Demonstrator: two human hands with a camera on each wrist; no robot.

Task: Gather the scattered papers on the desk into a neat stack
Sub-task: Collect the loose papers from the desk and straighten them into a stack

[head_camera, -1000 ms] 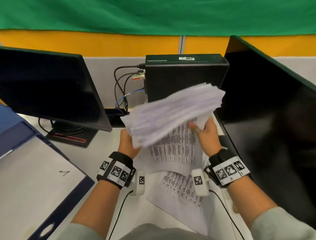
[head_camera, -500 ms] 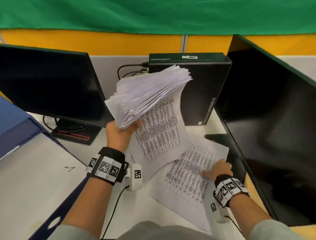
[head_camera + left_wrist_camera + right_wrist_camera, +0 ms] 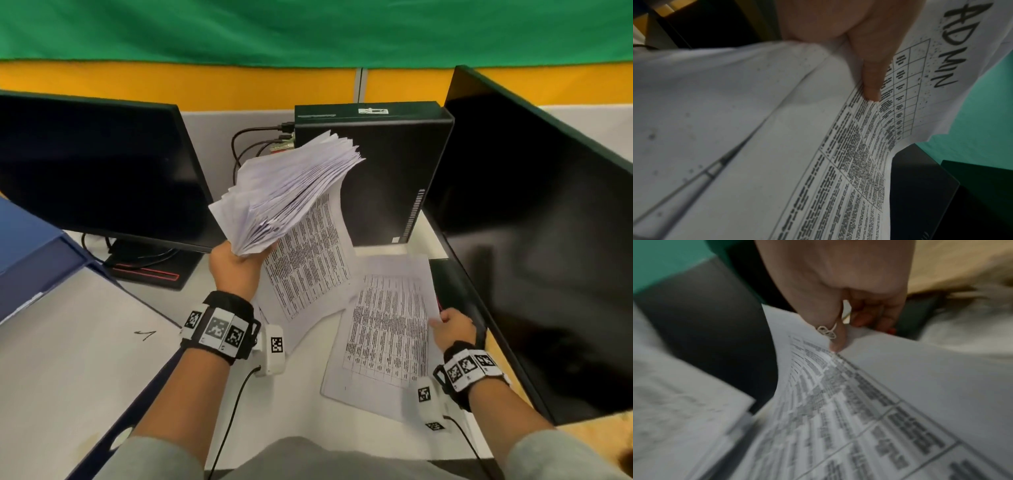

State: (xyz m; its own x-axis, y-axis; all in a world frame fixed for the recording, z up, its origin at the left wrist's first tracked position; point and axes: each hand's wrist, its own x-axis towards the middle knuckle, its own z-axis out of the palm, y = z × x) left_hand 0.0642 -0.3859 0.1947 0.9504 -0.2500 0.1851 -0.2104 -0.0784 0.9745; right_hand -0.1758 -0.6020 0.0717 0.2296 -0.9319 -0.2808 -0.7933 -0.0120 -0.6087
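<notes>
Desk (image 3: 301, 404): white, hemmed by monitors both sides.
Left hand (image 3: 236, 270): grips fanned paper stack (image 3: 287, 192), raised.
Right hand (image 3: 452, 329): apparently pinches printed sheet (image 3: 387, 332) edge; blurred.

head downward; wrists close, sharing papers (image 3: 387, 329)

I see grey sleeves (image 3: 561, 455) pushed up both forearms. Behind the fingers of the left hand (image 3: 236, 270), a black wrist strap (image 3: 219, 329) carries a row of white tiles printed with black square codes; a white camera block (image 3: 274, 349) with its own code hangs beside it, trailing a thin black cable (image 3: 233, 411). The right hand (image 3: 452, 329) wears a matching strap (image 3: 471, 370), block (image 3: 426, 401) and cable. On the right thumb sits a thin silver ring (image 3: 827, 331) with a looped ornament.
</notes>
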